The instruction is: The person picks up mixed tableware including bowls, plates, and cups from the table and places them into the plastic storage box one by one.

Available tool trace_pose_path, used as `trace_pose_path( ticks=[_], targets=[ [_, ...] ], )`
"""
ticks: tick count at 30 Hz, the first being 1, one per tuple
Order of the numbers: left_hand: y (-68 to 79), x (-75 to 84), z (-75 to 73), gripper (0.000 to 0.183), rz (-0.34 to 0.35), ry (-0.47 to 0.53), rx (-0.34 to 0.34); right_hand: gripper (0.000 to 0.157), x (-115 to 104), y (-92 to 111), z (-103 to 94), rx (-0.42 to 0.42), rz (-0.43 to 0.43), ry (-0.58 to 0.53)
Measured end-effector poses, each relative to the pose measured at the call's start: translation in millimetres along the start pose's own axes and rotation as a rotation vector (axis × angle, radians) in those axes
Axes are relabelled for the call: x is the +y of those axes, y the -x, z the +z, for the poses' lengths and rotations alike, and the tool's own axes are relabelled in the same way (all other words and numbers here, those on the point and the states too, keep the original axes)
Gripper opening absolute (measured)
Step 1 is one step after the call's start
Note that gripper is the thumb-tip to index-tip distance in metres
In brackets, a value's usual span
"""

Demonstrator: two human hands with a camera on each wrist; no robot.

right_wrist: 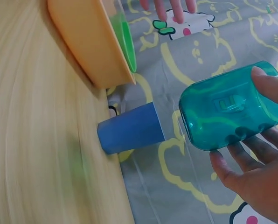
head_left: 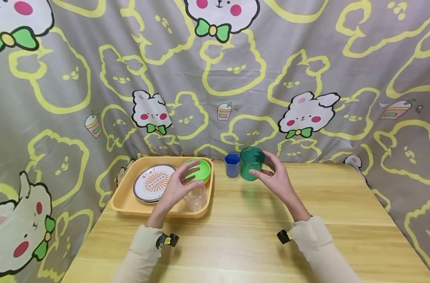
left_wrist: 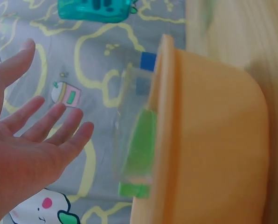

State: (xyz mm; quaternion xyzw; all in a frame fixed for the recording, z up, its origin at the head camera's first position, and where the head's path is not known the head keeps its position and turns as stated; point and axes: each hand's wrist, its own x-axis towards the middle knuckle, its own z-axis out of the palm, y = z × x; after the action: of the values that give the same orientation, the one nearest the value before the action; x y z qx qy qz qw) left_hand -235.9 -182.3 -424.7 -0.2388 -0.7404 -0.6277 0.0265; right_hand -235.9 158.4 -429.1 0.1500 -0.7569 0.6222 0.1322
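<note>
My right hand (head_left: 276,175) grips a see-through green cup (head_left: 249,167) by its side, thumb on one side and fingers on the other. In the right wrist view the green cup (right_wrist: 227,109) is raised off the wooden table. Just left of it stands a blue six-sided cup (head_left: 232,165). My left hand (head_left: 179,182), fingers spread and holding nothing, hovers above the orange tray (head_left: 124,204). Beneath that hand, inside the tray, are a clear glass (head_left: 196,200) and bright green bowls (head_left: 202,173), partly covered by the fingers.
White plates (head_left: 152,184) with a printed pattern lie stacked in the tray's left part. A patterned curtain (head_left: 243,78) hangs right behind the wooden table (head_left: 328,196) and along both sides. Each wrist wears a small black camera.
</note>
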Motion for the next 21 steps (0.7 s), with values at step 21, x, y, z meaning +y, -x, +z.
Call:
trace_pose_path(
  ticks=[21],
  targets=[
    [-20.0,12.5,36.9,0.066,0.04,0.054,-0.031,0.066,-2.8,6.2,12.8,0.037,-0.048,-0.093]
  ],
)
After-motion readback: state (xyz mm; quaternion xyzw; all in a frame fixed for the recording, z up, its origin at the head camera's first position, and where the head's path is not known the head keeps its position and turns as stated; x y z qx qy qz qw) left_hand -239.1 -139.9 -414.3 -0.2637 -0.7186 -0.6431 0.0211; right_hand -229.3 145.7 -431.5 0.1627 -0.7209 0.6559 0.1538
